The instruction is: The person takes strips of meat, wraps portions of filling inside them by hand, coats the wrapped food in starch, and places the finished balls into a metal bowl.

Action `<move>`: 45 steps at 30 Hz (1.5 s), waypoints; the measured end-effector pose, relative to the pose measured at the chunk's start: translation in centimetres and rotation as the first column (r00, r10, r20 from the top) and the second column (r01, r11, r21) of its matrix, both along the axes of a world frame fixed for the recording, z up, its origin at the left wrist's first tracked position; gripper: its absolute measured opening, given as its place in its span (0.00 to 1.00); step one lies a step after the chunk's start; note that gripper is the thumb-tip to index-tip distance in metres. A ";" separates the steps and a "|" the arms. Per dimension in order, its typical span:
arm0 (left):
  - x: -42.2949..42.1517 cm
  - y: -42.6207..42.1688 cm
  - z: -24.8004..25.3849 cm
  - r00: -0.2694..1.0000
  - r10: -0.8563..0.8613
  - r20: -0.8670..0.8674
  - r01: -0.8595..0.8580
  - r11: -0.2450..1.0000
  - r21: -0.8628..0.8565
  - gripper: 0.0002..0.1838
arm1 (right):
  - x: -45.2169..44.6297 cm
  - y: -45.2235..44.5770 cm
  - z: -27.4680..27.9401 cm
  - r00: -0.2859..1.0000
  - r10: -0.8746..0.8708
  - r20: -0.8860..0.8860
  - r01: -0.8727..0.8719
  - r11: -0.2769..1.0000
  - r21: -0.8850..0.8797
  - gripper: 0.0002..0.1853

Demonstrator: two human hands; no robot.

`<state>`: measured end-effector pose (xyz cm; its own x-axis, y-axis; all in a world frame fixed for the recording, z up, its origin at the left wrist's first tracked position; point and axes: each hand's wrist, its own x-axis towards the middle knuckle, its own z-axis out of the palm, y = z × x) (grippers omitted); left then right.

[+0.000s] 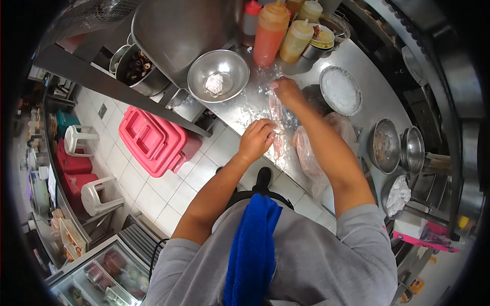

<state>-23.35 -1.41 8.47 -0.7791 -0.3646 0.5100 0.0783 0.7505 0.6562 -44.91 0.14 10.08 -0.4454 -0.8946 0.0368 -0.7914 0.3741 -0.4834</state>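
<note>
A long, pale pink strip of raw meat (276,109) lies on the floured steel counter (245,109), running from the far side toward the front edge. Its far end is pinched in the fingers of my right hand (288,93). Lower down, my left hand (256,138) has its fingers bent and closed at the strip's middle. Part of the meat is hidden under these fingers. Close to my right forearm sits a clear plastic bag (311,153) with pinkish contents. Beyond my left hand stands a steel bowl (196,76) with a white floury lump (214,84) in it.
Sauce bottles (270,33) stand at the back. A bowl of white powder (341,91) sits right of my right hand, with several steel bowls (386,145) farther right. A pot (138,71) of dark pieces is at left. On the floor is a red lidded bin (153,140).
</note>
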 end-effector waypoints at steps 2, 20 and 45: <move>0.0 -0.1 0.1 1.000 -0.002 -0.005 0.002 1.000 0.006 0.13 | 1.1 0.1 2.1 0.985 -0.164 0.049 0.165 0.986 -0.027 0.08; 0.0 0.0 0.0 1.000 -0.013 0.005 0.013 1.000 0.020 0.13 | 5.0 6.3 4.7 0.998 -0.019 -0.055 -0.001 0.938 -0.346 0.05; -0.1 0.2 0.0 1.000 -0.009 0.005 0.009 0.999 0.032 0.13 | 13.4 14.8 2.6 0.951 0.188 -0.248 -0.232 0.958 -0.166 0.08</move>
